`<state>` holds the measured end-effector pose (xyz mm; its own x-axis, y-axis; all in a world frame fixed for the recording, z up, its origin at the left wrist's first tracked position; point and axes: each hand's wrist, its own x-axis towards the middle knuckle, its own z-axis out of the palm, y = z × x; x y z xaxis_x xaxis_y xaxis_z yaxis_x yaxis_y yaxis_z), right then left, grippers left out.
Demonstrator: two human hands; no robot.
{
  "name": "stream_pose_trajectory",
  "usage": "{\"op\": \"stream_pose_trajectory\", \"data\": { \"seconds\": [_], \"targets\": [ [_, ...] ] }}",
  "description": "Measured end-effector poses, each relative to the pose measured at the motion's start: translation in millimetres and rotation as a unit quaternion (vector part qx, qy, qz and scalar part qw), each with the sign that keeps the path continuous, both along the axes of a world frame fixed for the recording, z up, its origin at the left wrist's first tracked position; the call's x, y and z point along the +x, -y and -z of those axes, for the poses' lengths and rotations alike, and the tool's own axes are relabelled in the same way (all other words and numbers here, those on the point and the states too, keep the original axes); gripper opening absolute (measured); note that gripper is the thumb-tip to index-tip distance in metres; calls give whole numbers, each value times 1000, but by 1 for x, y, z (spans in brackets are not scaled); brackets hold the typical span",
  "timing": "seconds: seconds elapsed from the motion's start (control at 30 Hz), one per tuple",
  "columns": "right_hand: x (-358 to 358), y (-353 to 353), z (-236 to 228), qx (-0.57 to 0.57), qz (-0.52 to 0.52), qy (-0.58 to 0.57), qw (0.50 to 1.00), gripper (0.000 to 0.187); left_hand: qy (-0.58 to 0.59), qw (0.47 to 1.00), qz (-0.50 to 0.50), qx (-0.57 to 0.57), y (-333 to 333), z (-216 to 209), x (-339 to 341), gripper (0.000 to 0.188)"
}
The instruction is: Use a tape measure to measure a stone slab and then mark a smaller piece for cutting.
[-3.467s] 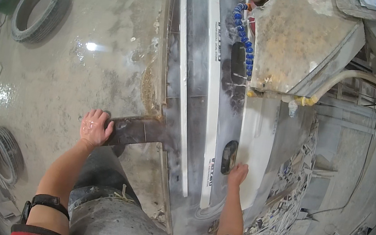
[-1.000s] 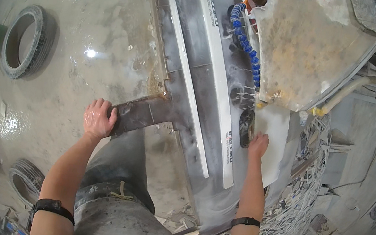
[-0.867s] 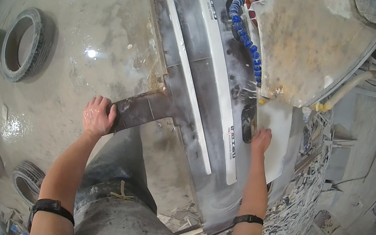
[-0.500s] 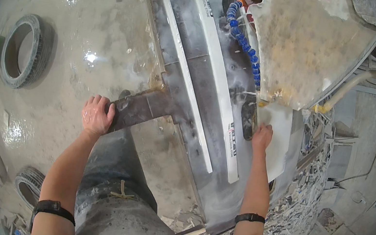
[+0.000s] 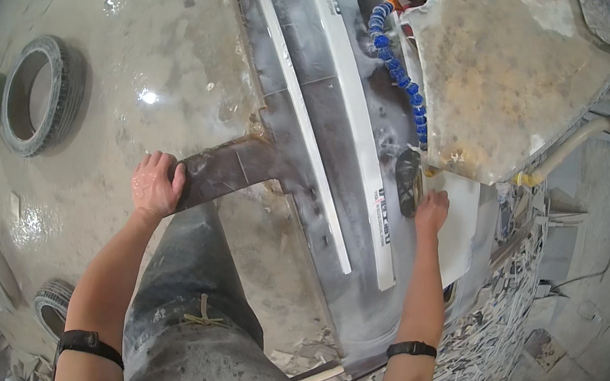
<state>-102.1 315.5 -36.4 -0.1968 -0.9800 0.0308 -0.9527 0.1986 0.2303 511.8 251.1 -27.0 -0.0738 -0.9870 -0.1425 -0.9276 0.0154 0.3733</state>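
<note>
My left hand is wet and closed over the outer end of a dark, flat side arm of the work table. My right hand has its fingers bent at the edge beside a dark oval piece and a white panel. What it grips is hidden. Between my hands, a narrow white strip and a wider white strip with dark printing lie lengthwise on the wet, dark table bed. Whitish water covers parts of the bed.
A blue segmented coolant hose hangs beside a large stained cover. Farther right are a yellowish hose and a heap of pale offcuts. On the wet floor at left lie a tire and another tire.
The whole view has shifted slightly. Both hands keep their places on the table arm and at the right edge. A dark tip beyond the side arm no longer shows.
</note>
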Motion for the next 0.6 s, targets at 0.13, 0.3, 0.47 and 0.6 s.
{"op": "stream_pose_trajectory", "data": {
  "seconds": [0.13,0.3,0.47,0.6],
  "targets": [
    [2,4,4,-16,0,-5,1000,15,6,1000,-3,4,9,-3,2,21],
    [11,18,-1,0,30,11,999,19,12,1000,0,-2,19,-4,7,22],
    [16,26,2,-18,24,30,999,14,4,1000,-3,-15,29,1,10,20],
    [11,26,2,-36,35,32,998,21,22,999,25,-2,38,-4,6,20]
  ]
}}
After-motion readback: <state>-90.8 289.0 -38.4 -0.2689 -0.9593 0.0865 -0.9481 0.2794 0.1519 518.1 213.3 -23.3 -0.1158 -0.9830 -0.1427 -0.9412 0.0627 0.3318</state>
